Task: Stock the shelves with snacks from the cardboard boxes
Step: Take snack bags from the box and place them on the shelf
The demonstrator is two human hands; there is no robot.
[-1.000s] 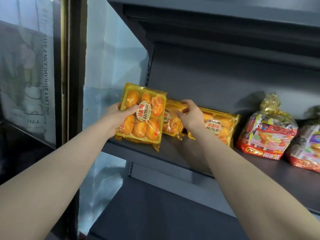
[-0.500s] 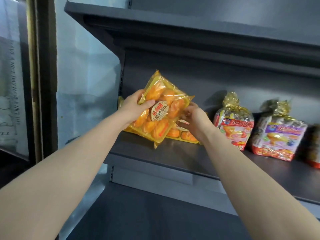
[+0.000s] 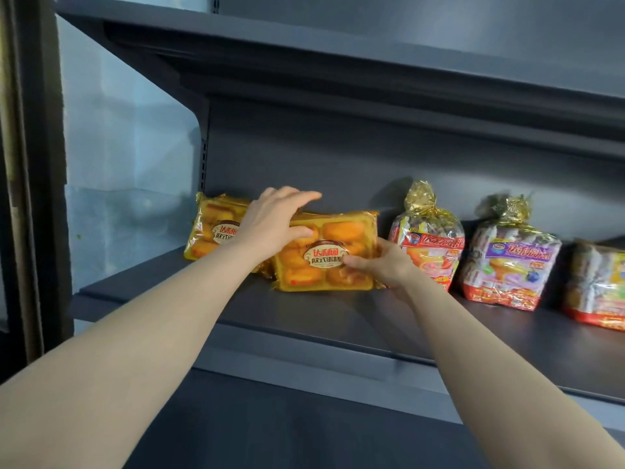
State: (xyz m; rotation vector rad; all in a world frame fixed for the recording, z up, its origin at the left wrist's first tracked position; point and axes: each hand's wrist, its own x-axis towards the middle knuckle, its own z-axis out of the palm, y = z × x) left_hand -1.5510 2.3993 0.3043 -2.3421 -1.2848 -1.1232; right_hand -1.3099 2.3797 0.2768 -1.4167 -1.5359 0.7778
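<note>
In the head view, a yellow cake pack (image 3: 326,262) stands on its long lower edge on the dark shelf (image 3: 304,319), label facing out, its long axis running left to right along the shelf. The left hand (image 3: 274,225) takes its upper left corner, with the fingers reaching over the top edge and the thumb pressed on the front face. The right hand (image 3: 382,262) clasps the lower right end, fingers curled round the edge and thumb on the label. Both hands are thus on the pack, one at each end of its length, and neither is nearer than the other.

Just to the left a second cake pack (image 3: 213,228) leans against the back wall, partly hidden by the left wrist. To the right stand a gold-tied bag (image 3: 427,238), close beside the right hand, and another bag (image 3: 507,255) further along.

The pack seems almost placed. What remains is probably to push it straight back, square to the wall, keeping the right hand off the near bag.
</note>
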